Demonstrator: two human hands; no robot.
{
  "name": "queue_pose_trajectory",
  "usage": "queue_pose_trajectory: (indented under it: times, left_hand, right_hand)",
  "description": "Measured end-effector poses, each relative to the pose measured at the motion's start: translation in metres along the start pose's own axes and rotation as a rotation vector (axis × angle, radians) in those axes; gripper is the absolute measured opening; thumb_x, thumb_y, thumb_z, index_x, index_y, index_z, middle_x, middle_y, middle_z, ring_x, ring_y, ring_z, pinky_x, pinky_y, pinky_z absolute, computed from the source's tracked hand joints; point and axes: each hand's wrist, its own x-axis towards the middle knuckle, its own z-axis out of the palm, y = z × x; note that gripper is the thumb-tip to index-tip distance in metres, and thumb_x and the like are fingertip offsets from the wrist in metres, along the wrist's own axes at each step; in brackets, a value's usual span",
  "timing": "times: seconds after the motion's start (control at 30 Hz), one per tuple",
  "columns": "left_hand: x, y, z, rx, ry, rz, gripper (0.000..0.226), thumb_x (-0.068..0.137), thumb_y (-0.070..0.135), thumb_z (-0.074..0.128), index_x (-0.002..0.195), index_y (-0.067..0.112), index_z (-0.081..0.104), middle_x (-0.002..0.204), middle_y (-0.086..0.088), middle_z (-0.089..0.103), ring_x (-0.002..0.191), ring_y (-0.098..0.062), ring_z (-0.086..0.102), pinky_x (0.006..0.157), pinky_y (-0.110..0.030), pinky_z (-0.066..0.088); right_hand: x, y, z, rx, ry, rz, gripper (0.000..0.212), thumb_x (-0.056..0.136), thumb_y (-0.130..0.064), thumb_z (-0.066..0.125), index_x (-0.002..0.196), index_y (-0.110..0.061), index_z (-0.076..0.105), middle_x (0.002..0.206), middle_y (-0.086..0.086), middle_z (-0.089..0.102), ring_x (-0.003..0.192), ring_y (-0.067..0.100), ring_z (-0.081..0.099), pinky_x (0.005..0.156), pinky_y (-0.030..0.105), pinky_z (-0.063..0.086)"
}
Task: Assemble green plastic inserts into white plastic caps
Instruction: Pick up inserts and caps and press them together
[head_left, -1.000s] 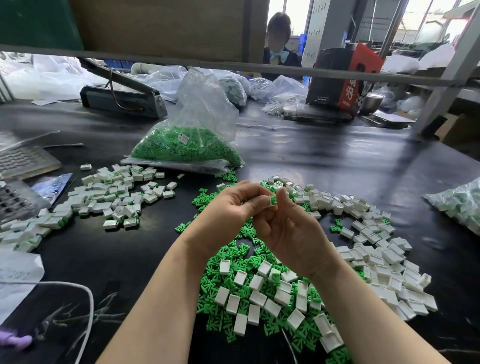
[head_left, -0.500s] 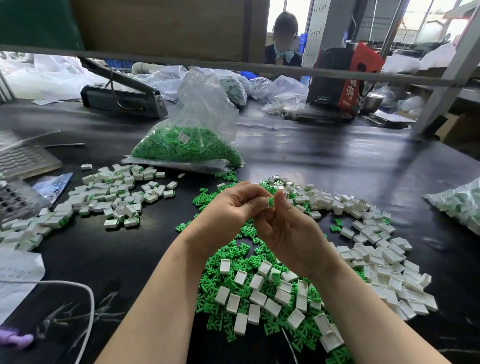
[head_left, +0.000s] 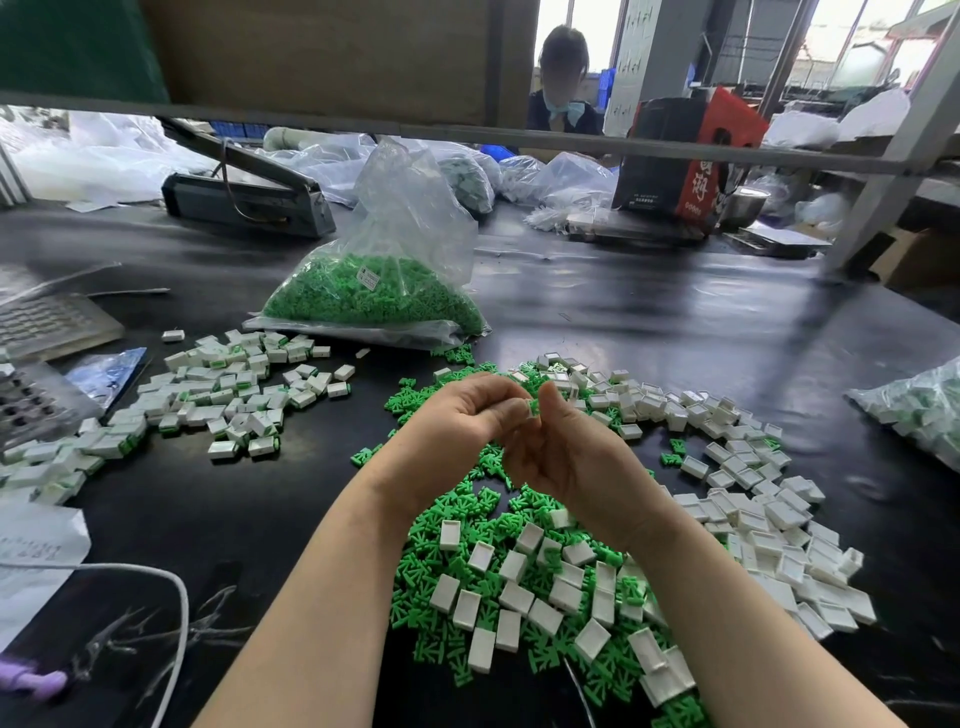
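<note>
Green plastic inserts (head_left: 467, 519) lie heaped on the black bench (head_left: 649, 322) beneath my wrists, with small white rectangular plastic caps (head_left: 511, 566) scattered over them and more white caps (head_left: 737, 467) spreading in a band to my right. My left hand (head_left: 457, 421) and right hand (head_left: 571, 452) meet above the heap, fingers curled, together pinching one small green-and-white piece (head_left: 533, 407) between the fingertips; whether its insert is fully seated I cannot tell. To my left lies a pile of white caps with green showing at their ends (head_left: 223, 400). Behind my hands a clear plastic bag of green inserts (head_left: 374, 296) slumps on the bench. Farther back sit a grey heat sealer (head_left: 244, 200) and a red-and-black carton (head_left: 685, 156), and another person (head_left: 563, 83) sits beyond the bench.
</note>
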Motion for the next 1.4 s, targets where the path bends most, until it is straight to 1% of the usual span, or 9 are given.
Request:
queue_pose_trajectory:
  times: [0.2, 0.3, 0.4, 0.7, 0.87, 1.03, 1.2, 1.3, 1.4]
  left_hand:
    - [0.003, -0.007, -0.004, 0.205, 0.055, -0.043, 0.017, 0.096, 0.017, 0.06, 0.08, 0.019, 0.067, 0.086, -0.022, 0.068, 0.07, -0.017, 0.048, 0.069, -0.032, 0.042]
    - [0.003, -0.008, -0.003, 0.271, 0.045, -0.037, 0.016, 0.094, 0.02, 0.062, 0.079, 0.016, 0.065, 0.066, -0.013, 0.055, 0.062, -0.014, 0.042, 0.061, -0.031, 0.036]
    - [0.002, -0.007, -0.002, 0.248, 0.027, -0.038, 0.017, 0.095, 0.021, 0.06, 0.079, 0.016, 0.063, 0.065, 0.002, 0.05, 0.059, -0.009, 0.04, 0.059, -0.026, 0.035]
    - [0.001, -0.01, 0.0, 0.259, -0.046, -0.004, 0.022, 0.099, 0.026, 0.049, 0.082, 0.015, 0.058, 0.082, -0.02, 0.06, 0.075, -0.033, 0.052, 0.072, -0.046, 0.046]
    - [0.001, -0.016, 0.004, 0.277, -0.1, -0.001, 0.023, 0.101, 0.023, 0.05, 0.079, 0.023, 0.055, 0.074, 0.012, 0.056, 0.069, -0.002, 0.049, 0.066, -0.021, 0.042]
    - [0.002, -0.018, 0.003, 0.272, -0.058, 0.014, 0.027, 0.101, 0.021, 0.051, 0.074, 0.026, 0.054, 0.069, 0.016, 0.055, 0.066, 0.0, 0.048, 0.064, -0.017, 0.04]
    - [0.003, -0.019, 0.0, 0.336, -0.04, 0.013, 0.023, 0.099, 0.023, 0.054, 0.077, 0.017, 0.057, 0.069, 0.0, 0.054, 0.059, -0.007, 0.042, 0.056, -0.026, 0.037]
    - [0.004, -0.018, -0.001, 0.264, -0.025, 0.003, 0.02, 0.099, 0.021, 0.056, 0.081, 0.016, 0.062, 0.072, -0.011, 0.057, 0.064, -0.023, 0.046, 0.061, -0.036, 0.042]
    - [0.004, -0.014, -0.001, 0.236, 0.04, 0.029, 0.012, 0.095, 0.022, 0.062, 0.085, 0.023, 0.069, 0.073, -0.001, 0.064, 0.065, -0.017, 0.053, 0.064, -0.033, 0.046]
  right_hand:
    - [-0.003, -0.009, -0.009, -0.614, 0.203, -0.229, 0.033, 0.099, -0.033, 0.048, 0.072, -0.014, 0.047, 0.059, 0.002, 0.044, 0.052, 0.01, 0.037, 0.051, 0.026, 0.032]
    - [-0.004, -0.01, -0.008, -0.767, 0.151, -0.238, 0.032, 0.102, -0.02, 0.047, 0.071, -0.012, 0.049, 0.06, 0.003, 0.045, 0.055, 0.011, 0.038, 0.054, 0.034, 0.032]
    - [-0.005, -0.012, -0.006, -0.76, 0.157, -0.255, 0.031, 0.102, -0.014, 0.047, 0.073, -0.005, 0.049, 0.061, 0.005, 0.044, 0.057, 0.014, 0.037, 0.055, 0.037, 0.03]
    - [-0.003, -0.012, -0.008, -0.641, 0.133, -0.171, 0.03, 0.103, -0.009, 0.043, 0.073, -0.007, 0.047, 0.059, 0.0, 0.039, 0.053, 0.008, 0.033, 0.052, 0.022, 0.029]
    - [-0.004, -0.013, -0.015, -0.59, 0.079, -0.122, 0.028, 0.103, -0.008, 0.043, 0.076, -0.003, 0.046, 0.061, -0.001, 0.036, 0.056, 0.009, 0.032, 0.054, 0.02, 0.029]
    - [-0.002, -0.009, -0.018, -0.677, 0.072, -0.159, 0.029, 0.103, -0.012, 0.045, 0.075, -0.007, 0.048, 0.057, -0.012, 0.039, 0.056, 0.006, 0.034, 0.055, 0.019, 0.031]
    - [0.0, -0.005, -0.017, -0.786, 0.101, -0.19, 0.028, 0.102, -0.016, 0.048, 0.076, -0.007, 0.049, 0.059, -0.013, 0.04, 0.06, 0.008, 0.036, 0.058, 0.031, 0.032]
    - [0.0, -0.004, -0.015, -0.667, 0.097, -0.172, 0.028, 0.103, -0.014, 0.046, 0.078, -0.002, 0.05, 0.058, -0.014, 0.042, 0.057, 0.006, 0.036, 0.055, 0.023, 0.033]
    - [-0.002, -0.008, -0.014, -0.585, 0.122, -0.181, 0.03, 0.103, -0.013, 0.045, 0.078, 0.002, 0.052, 0.058, -0.005, 0.046, 0.053, 0.008, 0.039, 0.052, 0.018, 0.032]
